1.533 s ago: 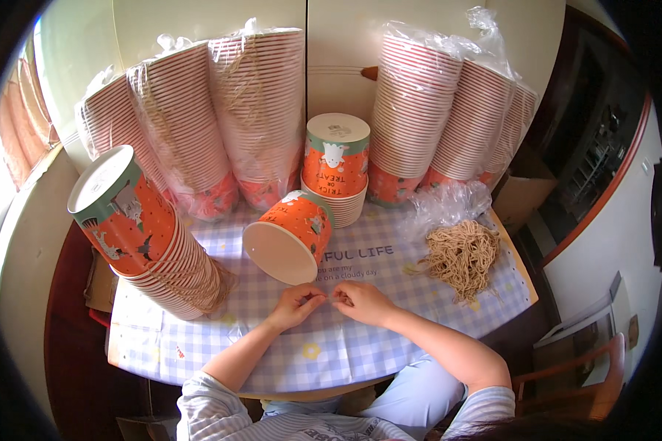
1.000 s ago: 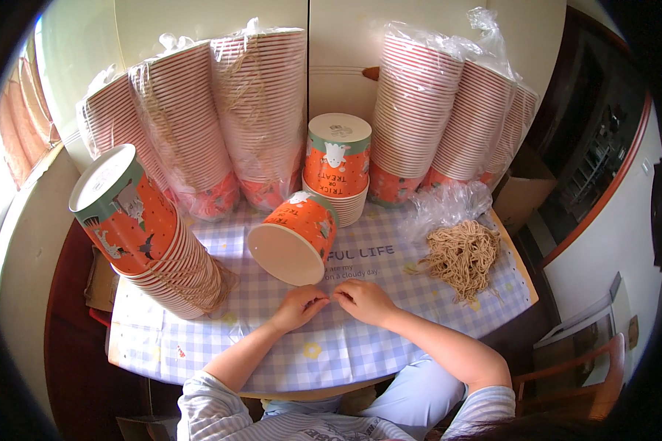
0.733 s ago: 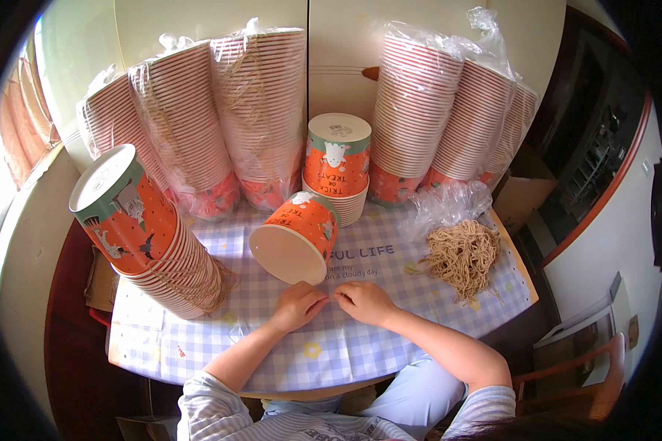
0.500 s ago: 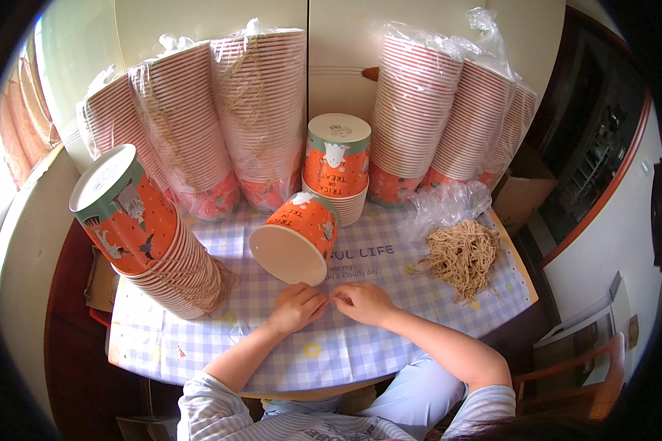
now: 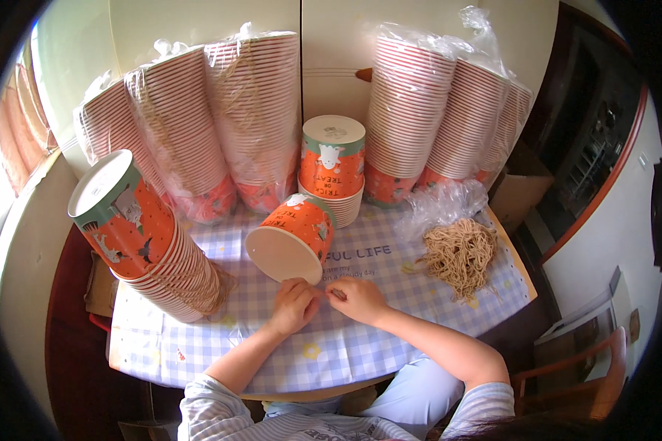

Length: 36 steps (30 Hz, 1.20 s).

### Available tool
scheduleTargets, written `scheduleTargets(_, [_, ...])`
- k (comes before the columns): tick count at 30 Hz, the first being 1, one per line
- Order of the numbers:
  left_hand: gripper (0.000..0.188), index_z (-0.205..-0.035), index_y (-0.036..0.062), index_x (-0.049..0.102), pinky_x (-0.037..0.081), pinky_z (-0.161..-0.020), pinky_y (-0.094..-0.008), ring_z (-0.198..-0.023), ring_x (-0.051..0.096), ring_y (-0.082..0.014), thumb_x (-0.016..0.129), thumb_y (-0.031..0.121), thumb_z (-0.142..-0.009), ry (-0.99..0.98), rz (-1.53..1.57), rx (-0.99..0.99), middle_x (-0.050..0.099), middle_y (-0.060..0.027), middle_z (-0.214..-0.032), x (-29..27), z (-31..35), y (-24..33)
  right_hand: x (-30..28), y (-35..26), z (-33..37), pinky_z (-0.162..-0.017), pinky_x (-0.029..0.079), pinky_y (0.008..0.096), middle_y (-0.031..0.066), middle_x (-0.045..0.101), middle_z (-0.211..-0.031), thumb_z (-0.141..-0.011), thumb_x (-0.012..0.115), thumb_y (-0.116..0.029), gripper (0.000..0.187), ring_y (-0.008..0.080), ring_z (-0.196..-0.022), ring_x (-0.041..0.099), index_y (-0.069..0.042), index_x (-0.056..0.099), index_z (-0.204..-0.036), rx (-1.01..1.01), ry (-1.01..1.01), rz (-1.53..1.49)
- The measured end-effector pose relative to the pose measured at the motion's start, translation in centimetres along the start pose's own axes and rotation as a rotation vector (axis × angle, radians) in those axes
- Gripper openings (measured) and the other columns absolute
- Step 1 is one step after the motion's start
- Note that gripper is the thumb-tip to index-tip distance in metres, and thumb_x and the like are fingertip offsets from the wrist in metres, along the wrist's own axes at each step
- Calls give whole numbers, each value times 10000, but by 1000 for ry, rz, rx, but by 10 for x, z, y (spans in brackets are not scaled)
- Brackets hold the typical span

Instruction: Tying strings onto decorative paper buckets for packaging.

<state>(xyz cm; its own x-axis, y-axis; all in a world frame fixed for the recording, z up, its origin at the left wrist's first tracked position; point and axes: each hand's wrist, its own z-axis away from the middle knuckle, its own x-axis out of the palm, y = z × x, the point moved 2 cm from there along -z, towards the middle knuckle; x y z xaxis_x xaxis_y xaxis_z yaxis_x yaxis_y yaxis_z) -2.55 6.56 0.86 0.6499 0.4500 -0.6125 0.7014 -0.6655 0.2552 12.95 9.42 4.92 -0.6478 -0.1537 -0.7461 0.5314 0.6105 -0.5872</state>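
An orange and green paper bucket (image 5: 299,219) lies on its side at the middle of the table, its white open mouth facing me. Just below its rim, my left hand (image 5: 296,306) is closed, the fingertips bunched together. Close to its right, my right hand (image 5: 356,300) pinches thumb against fingers. Whatever the two hands hold between them is too small or hidden to make out. Behind the lying bucket stands a short upside-down stack of the same buckets (image 5: 334,158). To the right rests a tangled heap of tan string (image 5: 460,257).
A tilted stack of buckets (image 5: 129,220) with string draped over its rims stands at the left. Tall bagged stacks (image 5: 254,110) line the back left, and more bagged stacks (image 5: 412,110) the back right. Crumpled clear plastic (image 5: 449,206) lies behind the string. A checked cloth (image 5: 360,345) covers the table.
Both hands have moved slightly up toward the bucket's rim, still close together. The whole view has shifted a little. The buckets and string look unmoved.
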Motion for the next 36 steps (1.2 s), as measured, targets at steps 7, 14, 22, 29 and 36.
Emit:
scheduleTargets(7, [537, -1164, 46, 415, 367, -873, -405, -1032, 462, -347, 647, 113, -685, 31, 174, -401, 487, -148, -1139, 17, 7, -20, -5, -29, -4, -531, 427, 241, 35, 578, -660, -739, 621, -135, 100, 101, -551, 534, -43, 612, -776, 74, 129, -409])
scheduleTargets(14, [534, -1208, 63, 383, 403, -810, -415, -954, 505, -349, 616, 183, -743, -122, 70, -416, 534, -170, -1041, 24, 8, -25, 2, -106, 20, -639, 456, 331, 99, 576, -734, -744, 605, -108, 87, 248, -704, 583, -43, 578, -796, -301, -218, -638])
scheduleTargets(22, [312, -1006, 98, 505, 448, -584, -419, -704, 569, -298, 578, 147, -707, -174, -10, -325, 575, -104, -764, 9, 2, -4, -22, -7, -10, -530, 453, 308, 75, 571, -693, -696, 609, -101, 86, 206, -603, 579, -50, 583, -760, 7, 199, -165])
scheduleTargets(29, [319, -992, 76, 508, 450, -505, -362, -591, 560, -240, 601, 103, -687, -135, 62, -252, 545, -57, -660, 6, 3, 1, -29, -5, -9, -516, 439, 307, 78, 558, -666, -676, 610, -100, 81, 206, -569, 562, -39, 575, -718, -8, 169, -78])
scheduleTargets(36, [283, -946, 76, 529, 451, -500, -349, -577, 555, -231, 613, 87, -676, -126, 80, -225, 542, -48, -656, 5, -3, 5, -29, -7, -8, -538, 463, 334, 55, 589, -720, -693, 585, -119, 64, 228, -637, 594, -93, 566, -749, 22, 117, -73])
